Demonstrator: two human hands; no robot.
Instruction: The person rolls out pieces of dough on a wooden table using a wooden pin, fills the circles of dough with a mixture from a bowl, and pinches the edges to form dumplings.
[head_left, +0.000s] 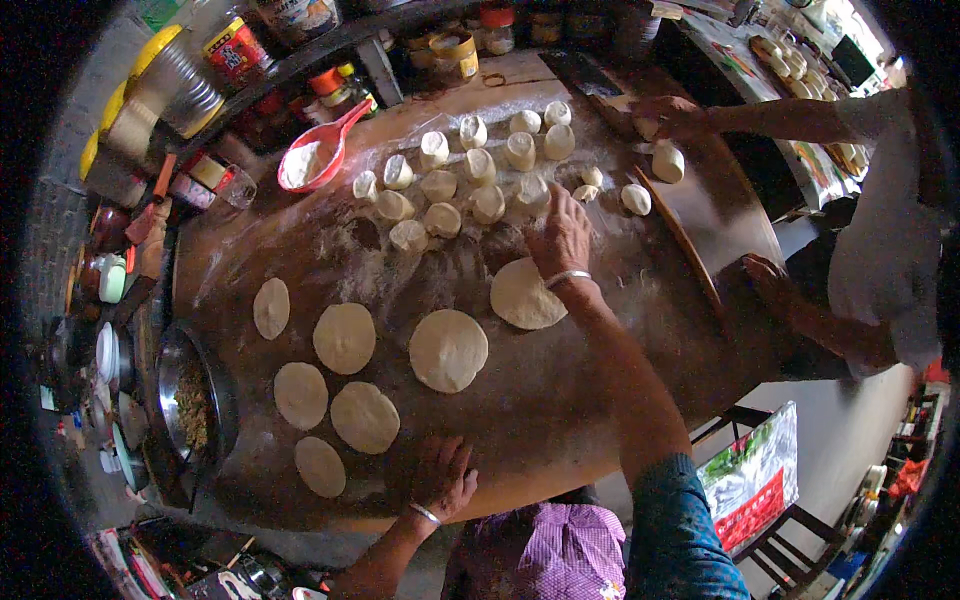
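Observation:
My right hand (561, 231), a bangle at its wrist, reaches over the floured wooden table (525, 405). Its fingers are at the right side of a dough piece (532, 193); whether they grip it is hidden. Several more cut dough pieces (480, 166) stand in rough rows around it. Below the wrist lies a flat dough round (527, 296), partly covered by my forearm. My left hand (448, 474) rests by the table's front edge, fingers somewhat apart, holding nothing. Left of it are several flattened rounds, among them a large one (448, 351) and a smaller one (365, 418).
A red scoop (330, 154) holds flour. At the left edge stands a metal bowl (217, 397) of chopped filling. A rolling pin (679, 240) lies at right, near a co-worker's hand (664, 112) by a cleaver (581, 75). Jars (454, 56) line the back.

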